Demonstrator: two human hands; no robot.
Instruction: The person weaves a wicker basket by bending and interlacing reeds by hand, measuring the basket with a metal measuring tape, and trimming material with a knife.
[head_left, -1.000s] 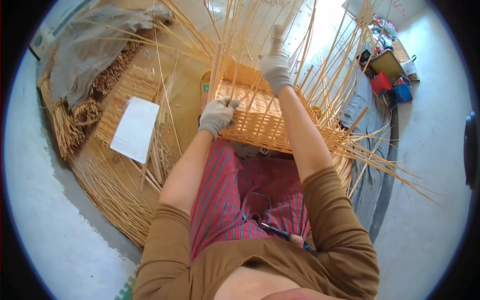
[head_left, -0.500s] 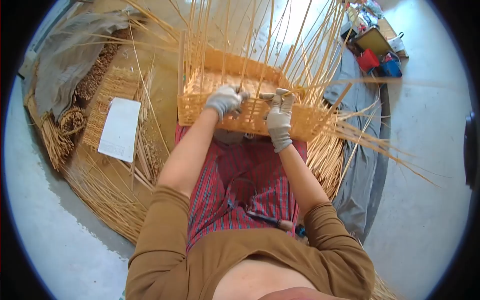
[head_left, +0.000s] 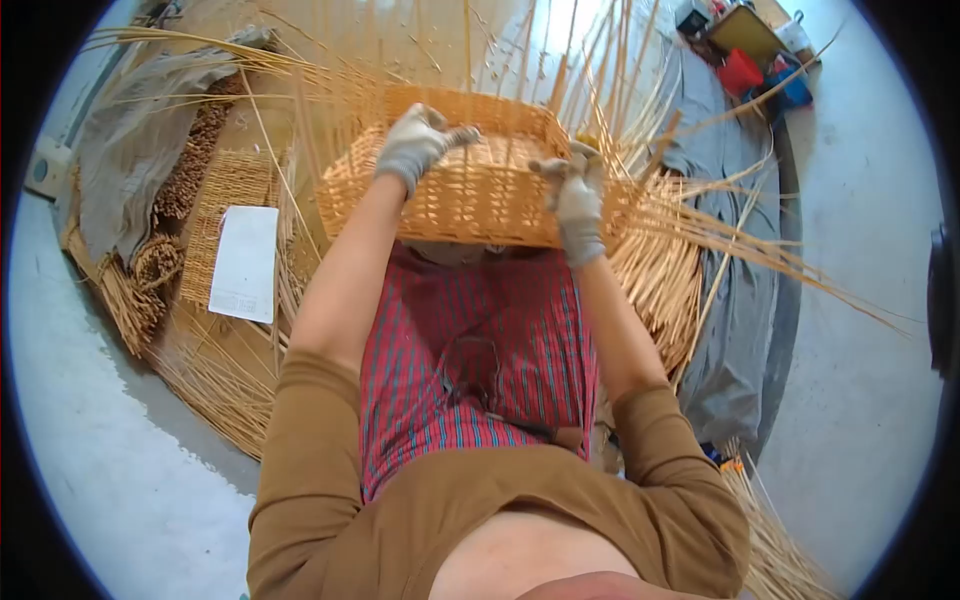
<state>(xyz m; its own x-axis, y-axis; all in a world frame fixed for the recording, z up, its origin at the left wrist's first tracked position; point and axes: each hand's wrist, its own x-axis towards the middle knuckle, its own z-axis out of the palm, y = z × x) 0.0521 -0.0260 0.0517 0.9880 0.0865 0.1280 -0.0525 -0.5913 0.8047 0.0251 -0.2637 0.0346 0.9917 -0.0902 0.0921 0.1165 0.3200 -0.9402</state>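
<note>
A woven wicker basket (head_left: 470,205) with a rectangular shape stands in front of my knees, with long upright stakes rising from its rim. My left hand (head_left: 415,145), in a pale glove, is at the near rim left of the middle, its fingers bent inward around something I cannot make out. Near the right end of the same rim, my gloved right hand (head_left: 577,200) has its fingers pinched at a strand. A loose strand (head_left: 740,117) runs from near that hand out to the upper right.
A white sheet (head_left: 245,262) lies on a woven mat (head_left: 232,185) at the left. Bundled sticks and grey cloth are behind it. Cut wicker (head_left: 660,270) lies right of the basket. A red container (head_left: 740,72) and a blue one are at the upper right.
The right hand has come down from above the basket to its near rim. My left hand has shifted left along the rim. The basket sits differently in view.
</note>
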